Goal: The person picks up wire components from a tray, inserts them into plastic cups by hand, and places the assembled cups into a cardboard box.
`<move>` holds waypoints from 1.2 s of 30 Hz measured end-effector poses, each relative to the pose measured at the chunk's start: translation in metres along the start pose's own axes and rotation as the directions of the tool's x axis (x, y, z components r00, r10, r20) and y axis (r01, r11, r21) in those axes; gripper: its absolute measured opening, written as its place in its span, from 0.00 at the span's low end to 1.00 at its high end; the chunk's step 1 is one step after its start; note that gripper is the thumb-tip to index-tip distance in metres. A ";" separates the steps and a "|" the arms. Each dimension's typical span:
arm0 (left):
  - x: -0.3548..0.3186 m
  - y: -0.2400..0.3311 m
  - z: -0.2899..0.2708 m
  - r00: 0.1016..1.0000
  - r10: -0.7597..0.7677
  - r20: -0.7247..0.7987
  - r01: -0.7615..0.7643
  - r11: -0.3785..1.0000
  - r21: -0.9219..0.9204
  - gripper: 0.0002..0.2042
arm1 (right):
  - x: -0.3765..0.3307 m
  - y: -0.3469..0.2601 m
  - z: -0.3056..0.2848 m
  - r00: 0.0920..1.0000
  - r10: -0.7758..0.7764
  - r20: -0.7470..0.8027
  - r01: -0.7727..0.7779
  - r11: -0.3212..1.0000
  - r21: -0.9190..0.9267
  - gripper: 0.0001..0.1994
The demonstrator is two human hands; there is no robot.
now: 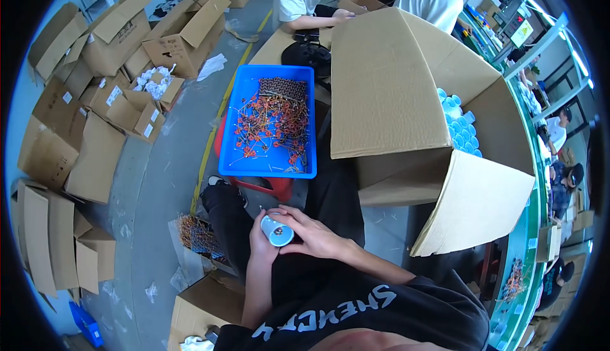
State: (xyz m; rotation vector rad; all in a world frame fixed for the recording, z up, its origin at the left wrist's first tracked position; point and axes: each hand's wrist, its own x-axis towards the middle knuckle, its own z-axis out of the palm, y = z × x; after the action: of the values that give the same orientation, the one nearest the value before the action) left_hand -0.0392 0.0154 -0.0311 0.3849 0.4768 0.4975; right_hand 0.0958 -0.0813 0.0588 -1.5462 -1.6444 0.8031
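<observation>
Left hand (259, 236) and right hand (311, 235) both closed around one light-blue cup (277, 231), held low in front of the torso, above the lap. Left fingers and palm on the cup's left side; right hand comes across from the right, thumb near the rim, fingers over the far side. Cup tilted: long axis runs from far-left to near-right, open mouth toward the wearer. Something small and dark shows inside the mouth; too small to identify.

Key relation: blue plastic tub (267, 174) is straight ahead of the cup, well apart from both hands, long axis running away from the wearer, set on a red stool (279, 189). In it, a loose tangle of orange-headed wired parts (270, 122), with a dark, neatly rowed bundle (283, 88) at the far end. Neither hand touches the tub.

Large open cardboard box (389, 90) ahead and to the right, holding more light-blue cups (462, 128); right hand is the nearer one to it. Second pile of wired parts (198, 234) down on the floor, left side, nearer the left hand.
</observation>
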 end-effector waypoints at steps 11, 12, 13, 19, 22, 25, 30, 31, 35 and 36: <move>-0.016 0.032 0.089 0.950 0.109 0.292 -0.304 0.541 0.784 0.17 | -0.031 -0.045 -0.028 0.921 0.228 -0.315 -0.289 0.944 -0.162 0.30; -0.017 0.034 0.098 0.921 0.108 0.375 -0.383 0.432 0.816 0.17 | -0.032 -0.049 -0.029 0.912 0.230 -0.341 -0.297 0.941 -0.160 0.30; -0.014 0.036 0.105 0.914 0.087 0.395 -0.393 0.426 0.815 0.17 | -0.033 -0.052 -0.030 0.900 0.198 -0.388 -0.286 0.940 -0.186 0.31; -0.020 0.029 0.139 0.825 0.043 0.564 -0.562 0.168 0.810 0.22 | -0.062 -0.062 -0.026 0.787 0.124 -0.604 -0.301 0.932 -0.202 0.34; -0.025 0.021 0.147 0.809 0.004 0.588 -0.584 0.109 0.804 0.22 | -0.073 -0.057 -0.029 0.788 0.045 -0.614 -0.202 0.961 -0.188 0.31; -0.029 0.010 0.163 0.808 0.050 0.587 -0.589 0.034 0.808 0.22 | -0.078 -0.053 -0.039 0.772 0.024 -0.635 -0.167 0.972 -0.166 0.33; -0.048 -0.009 0.191 0.815 0.150 0.560 -0.545 -0.131 0.828 0.20 | -0.100 -0.062 -0.059 0.807 0.052 -0.589 -0.118 0.990 -0.074 0.33; -0.048 -0.012 0.193 0.813 0.137 0.566 -0.542 -0.175 0.822 0.20 | -0.099 -0.056 -0.060 0.831 0.015 -0.556 -0.061 0.996 -0.064 0.33; -0.068 -0.020 0.195 0.835 0.279 0.474 -0.420 -0.233 0.877 0.20 | -0.101 -0.047 -0.055 0.834 -0.078 -0.547 0.055 0.997 -0.058 0.34; -0.074 -0.019 0.195 0.826 0.329 0.458 -0.392 -0.249 0.886 0.20 | -0.099 -0.048 -0.056 0.845 -0.116 -0.522 0.109 0.993 -0.045 0.34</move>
State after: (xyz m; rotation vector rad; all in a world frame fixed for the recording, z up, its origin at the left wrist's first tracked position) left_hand 0.0118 -0.0850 0.1458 2.2292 0.6318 0.6333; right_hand 0.1184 -0.1862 0.1205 -1.4923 -1.3131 0.2630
